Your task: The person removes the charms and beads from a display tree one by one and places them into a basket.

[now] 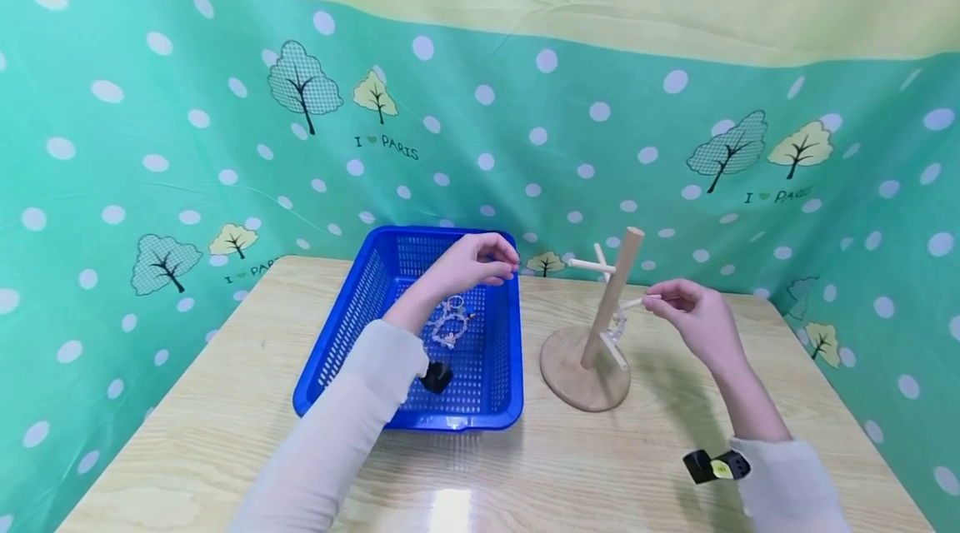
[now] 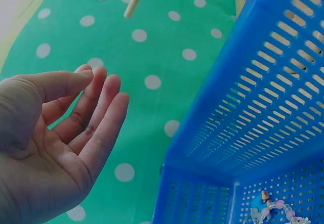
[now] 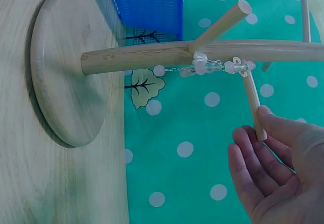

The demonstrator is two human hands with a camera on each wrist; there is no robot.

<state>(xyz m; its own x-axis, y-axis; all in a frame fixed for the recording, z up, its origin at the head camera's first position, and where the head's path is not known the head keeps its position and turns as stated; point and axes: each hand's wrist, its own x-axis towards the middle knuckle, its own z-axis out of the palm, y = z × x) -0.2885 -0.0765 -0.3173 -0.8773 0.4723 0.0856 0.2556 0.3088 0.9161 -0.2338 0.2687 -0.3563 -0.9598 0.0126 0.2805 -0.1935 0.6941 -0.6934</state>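
A wooden stand (image 1: pixel 611 300) with several side pegs rises from a round base (image 1: pixel 570 375). On one of its pegs (image 3: pixel 254 105) hangs a beaded bracelet (image 3: pixel 212 66) with pale pink and clear beads, lying along the post. The thumb and fingers of my right hand (image 1: pixel 697 321) pinch that peg's outer end. Above the back right part of a blue plastic basket (image 1: pixel 512 366) hovers my left hand (image 1: pixel 474 261), its fingers loosely bent and holding nothing, as the left wrist view (image 2: pixel 71 128) shows. More beaded bracelets (image 1: pixel 450 329) lie in the basket.
Stand and basket share a light wood table (image 1: pixel 525 483), the basket left of the stand. Behind the table hangs a green dotted curtain (image 1: pixel 480 125) with printed trees. A black wrist device (image 1: pixel 716 466) sits by the right sleeve.
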